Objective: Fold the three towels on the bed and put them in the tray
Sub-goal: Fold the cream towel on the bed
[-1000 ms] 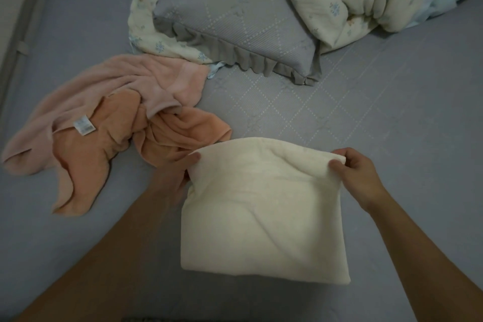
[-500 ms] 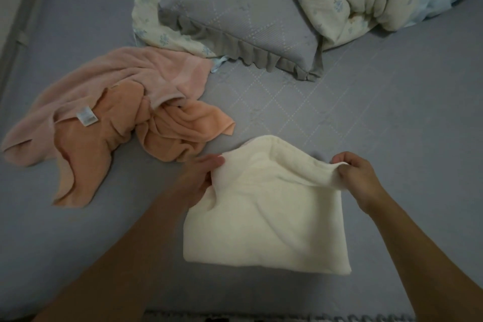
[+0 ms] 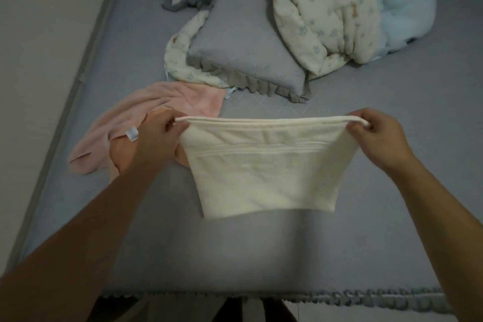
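A cream towel (image 3: 264, 172) hangs stretched above the grey bed (image 3: 392, 138), folded over. My left hand (image 3: 154, 138) pinches its upper left corner and my right hand (image 3: 376, 136) pinches its upper right corner. The lower edge hangs free above the sheet. Left of it, a pink towel (image 3: 162, 104) lies crumpled on the bed with a white tag showing. An orange towel (image 3: 119, 151) lies under and beside the pink one, mostly hidden by my left arm. No tray is in view.
A grey ruffled pillow (image 3: 243, 47) lies behind the towels, with a floral quilt (image 3: 326, 15) and a light blue blanket (image 3: 407, 2) at the back right. The bed's ruffled front edge (image 3: 339, 298) runs along the bottom. A wall (image 3: 39, 34) borders the left side.
Both hands have lifted the cream towel off the bed and pulled it taut between them. The view has moved back and up, showing more of the bed.
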{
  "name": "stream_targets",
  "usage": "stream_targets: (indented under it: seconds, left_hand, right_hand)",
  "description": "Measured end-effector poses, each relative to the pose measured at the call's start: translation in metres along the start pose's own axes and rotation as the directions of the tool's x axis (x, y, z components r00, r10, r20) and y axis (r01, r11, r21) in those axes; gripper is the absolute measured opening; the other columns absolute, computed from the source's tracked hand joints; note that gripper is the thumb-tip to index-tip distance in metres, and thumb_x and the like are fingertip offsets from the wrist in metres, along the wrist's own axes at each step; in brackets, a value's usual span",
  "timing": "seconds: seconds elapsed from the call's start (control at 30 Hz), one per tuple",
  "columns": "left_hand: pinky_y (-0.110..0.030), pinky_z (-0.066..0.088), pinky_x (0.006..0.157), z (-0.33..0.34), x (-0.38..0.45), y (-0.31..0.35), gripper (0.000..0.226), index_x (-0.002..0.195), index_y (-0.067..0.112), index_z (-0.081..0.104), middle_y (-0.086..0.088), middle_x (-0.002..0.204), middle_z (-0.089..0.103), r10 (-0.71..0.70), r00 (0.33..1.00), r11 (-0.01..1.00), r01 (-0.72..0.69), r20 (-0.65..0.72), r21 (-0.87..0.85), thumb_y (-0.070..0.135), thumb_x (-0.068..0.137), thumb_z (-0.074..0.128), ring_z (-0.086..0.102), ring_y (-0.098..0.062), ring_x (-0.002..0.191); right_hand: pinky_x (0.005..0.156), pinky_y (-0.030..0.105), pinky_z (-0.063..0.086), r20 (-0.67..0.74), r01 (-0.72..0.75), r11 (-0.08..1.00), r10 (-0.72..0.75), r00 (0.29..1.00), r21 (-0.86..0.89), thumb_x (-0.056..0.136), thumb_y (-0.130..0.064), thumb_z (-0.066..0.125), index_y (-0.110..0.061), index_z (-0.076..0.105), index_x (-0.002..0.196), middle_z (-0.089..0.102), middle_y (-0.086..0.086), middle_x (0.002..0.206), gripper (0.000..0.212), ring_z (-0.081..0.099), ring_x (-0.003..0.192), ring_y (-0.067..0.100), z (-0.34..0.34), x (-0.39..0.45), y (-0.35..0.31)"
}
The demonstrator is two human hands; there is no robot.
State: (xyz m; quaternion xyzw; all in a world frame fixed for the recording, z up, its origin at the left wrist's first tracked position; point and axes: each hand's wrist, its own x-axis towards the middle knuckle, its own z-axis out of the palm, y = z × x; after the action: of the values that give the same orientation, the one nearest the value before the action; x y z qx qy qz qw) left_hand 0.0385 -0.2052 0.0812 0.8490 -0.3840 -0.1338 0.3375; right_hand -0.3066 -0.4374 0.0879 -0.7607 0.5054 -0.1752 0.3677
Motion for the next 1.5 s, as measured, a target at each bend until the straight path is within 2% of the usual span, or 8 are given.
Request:
stream_targets:
  seconds: [0.13,0.27,0.43,0.6,0.8,1.07,1.27,1.5]
  left_hand:
    - [-0.031,0.045,0.087,-0.040,-0.020,0.009,0.018,0.105,0.005,0.069,-0.007,0.099,0.070,0.092,0.995,0.995,-0.093,-0.039,-0.020,0.015,0.092,0.061,0.060,-0.018,0.091]
    - [-0.024,0.034,0.072,-0.051,-0.062,-0.003,0.011,0.102,0.006,0.063,-0.001,0.090,0.062,0.096,0.995,0.995,-0.094,-0.042,0.030,0.013,0.094,0.058,0.052,-0.011,0.082]
    - [-0.025,0.034,0.063,-0.027,-0.146,-0.049,0.003,0.097,0.011,0.060,-0.005,0.083,0.064,0.013,0.987,1.000,-0.017,0.162,0.021,0.010,0.095,0.057,0.055,-0.015,0.072]
    - [-0.022,0.038,0.076,0.022,-0.251,-0.120,0.012,0.106,0.022,0.060,0.007,0.094,0.060,-0.295,0.880,0.954,0.252,0.372,0.161,0.026,0.100,0.051,0.056,-0.012,0.083]
    - [-0.025,0.036,0.081,0.041,-0.328,-0.175,0.015,0.109,0.012,0.064,-0.010,0.107,0.066,-0.487,0.740,0.873,0.425,0.464,0.238,0.017,0.098,0.055,0.060,-0.022,0.098]
    - [-0.032,0.037,0.067,0.069,-0.252,-0.184,0.017,0.094,0.025,0.056,0.004,0.083,0.056,-0.476,0.804,0.868,0.495,0.356,0.042,0.032,0.102,0.043,0.052,-0.012,0.077]
    - [-0.010,0.044,0.053,0.105,-0.157,-0.192,0.013,0.095,0.029,0.065,0.011,0.078,0.067,-0.348,0.921,0.884,0.385,0.176,-0.267,0.027,0.095,0.052,0.058,0.009,0.063]
    - [-0.036,0.052,0.082,0.148,-0.140,-0.222,0.031,0.125,0.024,0.058,-0.001,0.115,0.064,-0.452,0.842,0.835,0.515,0.294,-0.193,0.029,0.095,0.056,0.062,-0.020,0.098]
  right_hand:
    - [0.063,0.024,0.039,0.015,0.039,0.999,-0.039,0.999,0.006,0.084,-0.011,0.060,-0.024,0.066,0.084,0.060,-0.004,0.082,0.014,0.053,0.068,0.004,-0.016,-0.028,-0.030]
    - [0.055,0.025,0.036,0.042,0.012,1.000,-0.013,0.999,0.026,0.074,-0.015,0.059,-0.021,0.064,0.073,0.058,-0.007,0.070,0.008,0.050,0.058,0.004,-0.004,-0.071,-0.030]
    - [0.060,0.025,0.039,0.199,-0.035,0.991,0.060,0.978,-0.126,0.077,-0.002,0.064,-0.022,0.063,0.071,0.061,-0.003,0.076,0.021,0.056,0.070,0.011,0.038,-0.127,0.025]
    - [0.065,0.027,0.040,0.530,-0.010,0.944,0.194,0.825,-0.330,0.079,-0.007,0.064,-0.027,0.062,0.074,0.065,0.001,0.085,0.020,0.061,0.078,0.021,0.089,-0.198,0.097]
    - [0.046,0.019,0.046,0.649,-0.121,0.914,0.363,0.668,-0.386,0.082,-0.013,0.057,-0.028,0.062,0.075,0.067,-0.006,0.069,0.017,0.064,0.055,0.004,0.124,-0.261,0.134]
    - [0.057,0.025,0.041,0.487,-0.153,0.948,0.277,0.829,-0.279,0.090,-0.017,0.060,-0.026,0.060,0.077,0.065,-0.003,0.074,0.015,0.058,0.068,0.014,0.141,-0.209,0.135]
    - [0.063,0.029,0.041,0.186,-0.162,0.963,0.203,0.961,-0.213,0.091,-0.027,0.060,-0.024,0.060,0.086,0.063,-0.004,0.076,0.005,0.057,0.072,0.020,0.163,-0.127,0.148]
    - [0.083,0.039,0.049,0.044,-0.469,0.873,0.478,0.877,-0.131,0.090,-0.034,0.059,-0.013,0.061,0.111,0.064,0.005,0.099,0.029,0.062,0.094,0.030,0.216,-0.098,0.179]
